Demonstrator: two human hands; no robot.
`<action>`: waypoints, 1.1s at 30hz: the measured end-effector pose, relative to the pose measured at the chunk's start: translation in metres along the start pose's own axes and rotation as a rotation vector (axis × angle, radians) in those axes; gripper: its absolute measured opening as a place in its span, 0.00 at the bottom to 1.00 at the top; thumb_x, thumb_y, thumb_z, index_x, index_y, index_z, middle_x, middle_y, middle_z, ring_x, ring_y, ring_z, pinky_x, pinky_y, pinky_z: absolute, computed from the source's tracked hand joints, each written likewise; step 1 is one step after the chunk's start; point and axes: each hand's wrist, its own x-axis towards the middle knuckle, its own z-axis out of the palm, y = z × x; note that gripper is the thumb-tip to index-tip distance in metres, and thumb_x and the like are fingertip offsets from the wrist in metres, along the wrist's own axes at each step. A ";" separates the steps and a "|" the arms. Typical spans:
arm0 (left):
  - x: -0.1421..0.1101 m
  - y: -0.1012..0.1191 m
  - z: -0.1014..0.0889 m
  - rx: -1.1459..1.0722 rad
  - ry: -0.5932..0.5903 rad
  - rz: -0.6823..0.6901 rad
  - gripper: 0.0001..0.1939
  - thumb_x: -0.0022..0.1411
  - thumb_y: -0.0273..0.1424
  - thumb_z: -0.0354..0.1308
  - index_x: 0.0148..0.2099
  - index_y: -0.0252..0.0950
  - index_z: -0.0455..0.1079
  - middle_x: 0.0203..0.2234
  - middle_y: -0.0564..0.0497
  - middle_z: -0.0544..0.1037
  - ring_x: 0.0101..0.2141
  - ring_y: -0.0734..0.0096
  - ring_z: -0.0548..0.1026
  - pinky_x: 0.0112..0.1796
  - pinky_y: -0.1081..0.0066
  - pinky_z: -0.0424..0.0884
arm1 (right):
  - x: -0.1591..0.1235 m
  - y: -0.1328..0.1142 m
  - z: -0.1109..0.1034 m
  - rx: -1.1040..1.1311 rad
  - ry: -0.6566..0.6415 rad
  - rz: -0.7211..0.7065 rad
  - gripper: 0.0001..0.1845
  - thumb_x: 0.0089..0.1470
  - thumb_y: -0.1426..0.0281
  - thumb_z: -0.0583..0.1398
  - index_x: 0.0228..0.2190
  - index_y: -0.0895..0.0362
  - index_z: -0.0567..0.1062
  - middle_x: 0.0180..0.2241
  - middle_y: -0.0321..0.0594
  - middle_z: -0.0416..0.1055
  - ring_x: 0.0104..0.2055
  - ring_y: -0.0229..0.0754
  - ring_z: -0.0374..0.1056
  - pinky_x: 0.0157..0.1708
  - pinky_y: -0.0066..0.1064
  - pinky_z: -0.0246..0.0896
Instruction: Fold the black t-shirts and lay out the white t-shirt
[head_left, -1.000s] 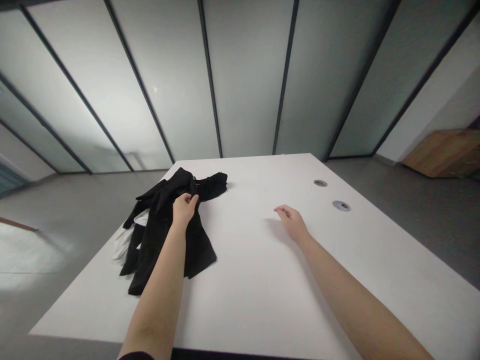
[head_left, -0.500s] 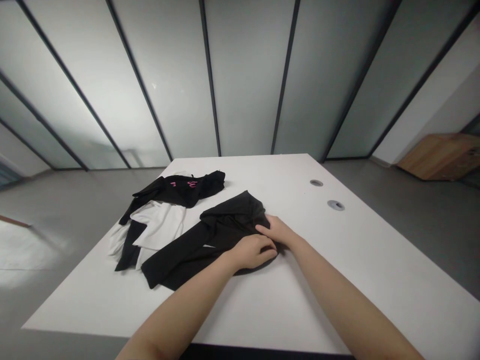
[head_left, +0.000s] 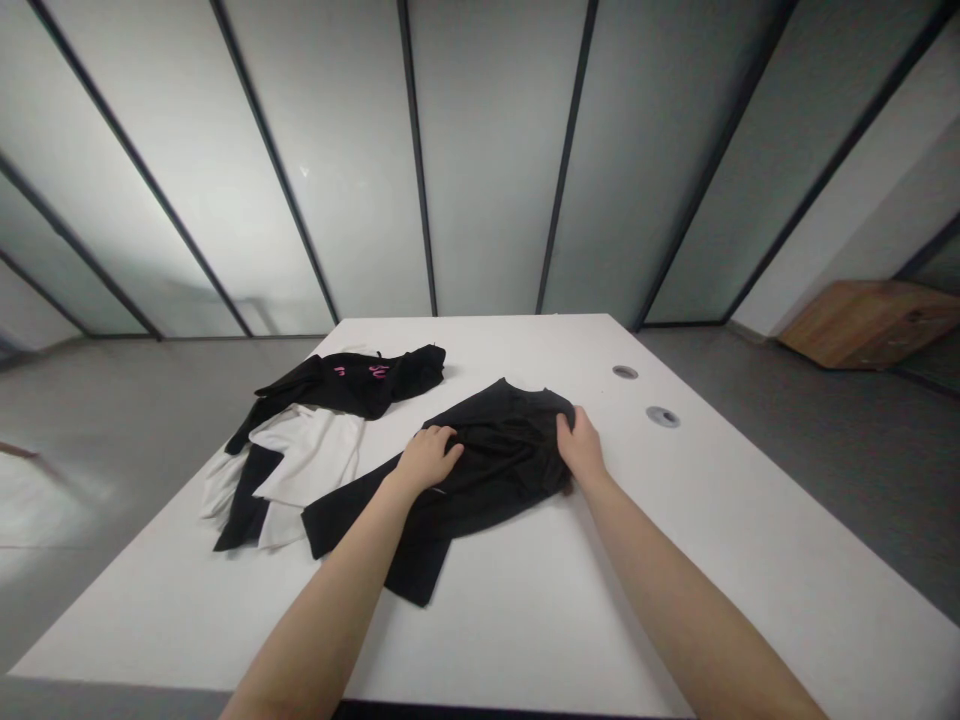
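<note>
A black long-sleeved top (head_left: 502, 460) lies rumpled on the white table, its neckline toward the far side. One sleeve reaches to the lower left, and another part sticks out toward the near edge. My left hand (head_left: 430, 458) rests on the top's left shoulder area, fingers curled into the cloth; its palm side is hidden. At the opposite side, my right hand (head_left: 583, 450) grips the top's right edge, thumb above and fingers partly hidden beneath the fabric.
To the left on the white table (head_left: 540, 610) lies a loose heap: a black garment with pink print (head_left: 375, 385) and white clothing (head_left: 315, 450). Two round cable grommets (head_left: 663, 416) sit at the right. Frosted glass panels stand behind; a wooden cabinet (head_left: 862, 325) is far right.
My hands have moved apart, the left one leftward and the right one slightly rightward. The black top is spread wider, its neckline now showing and a lower piece sticking out toward me.
</note>
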 end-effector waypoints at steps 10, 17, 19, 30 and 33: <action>0.007 -0.034 0.025 0.172 0.131 -0.188 0.28 0.76 0.41 0.50 0.71 0.35 0.68 0.66 0.36 0.71 0.63 0.43 0.69 0.63 0.50 0.65 | -0.038 -0.059 -0.011 0.176 -0.302 -0.654 0.19 0.70 0.64 0.54 0.55 0.55 0.77 0.44 0.46 0.78 0.46 0.48 0.73 0.52 0.40 0.67; 0.003 -0.030 0.015 0.190 0.087 -0.266 0.29 0.75 0.41 0.49 0.71 0.35 0.67 0.65 0.35 0.72 0.61 0.41 0.71 0.62 0.50 0.65 | -0.077 -0.096 -0.001 -0.191 -0.694 -0.775 0.16 0.66 0.55 0.64 0.49 0.50 0.82 0.46 0.44 0.78 0.49 0.53 0.72 0.50 0.42 0.63; 0.002 -0.028 0.012 0.185 0.062 -0.299 0.30 0.75 0.42 0.50 0.72 0.34 0.66 0.65 0.33 0.71 0.61 0.38 0.71 0.61 0.48 0.66 | -0.072 -0.094 -0.004 -0.270 -0.658 -0.697 0.12 0.66 0.58 0.64 0.44 0.50 0.82 0.43 0.42 0.79 0.48 0.52 0.71 0.49 0.41 0.61; 0.007 -0.029 0.019 0.051 0.036 -0.126 0.26 0.68 0.33 0.55 0.67 0.37 0.70 0.64 0.38 0.73 0.62 0.47 0.71 0.64 0.54 0.64 | -0.018 -0.036 -0.023 -0.567 -0.277 -0.213 0.15 0.64 0.66 0.56 0.36 0.56 0.82 0.46 0.51 0.78 0.55 0.57 0.68 0.60 0.48 0.55; 0.008 -0.027 0.019 0.006 0.075 -0.061 0.19 0.67 0.30 0.55 0.58 0.38 0.74 0.58 0.41 0.78 0.59 0.52 0.74 0.61 0.57 0.67 | -0.010 -0.019 -0.024 -0.559 -0.202 -0.130 0.16 0.65 0.68 0.54 0.37 0.56 0.82 0.50 0.52 0.78 0.62 0.62 0.65 0.64 0.55 0.52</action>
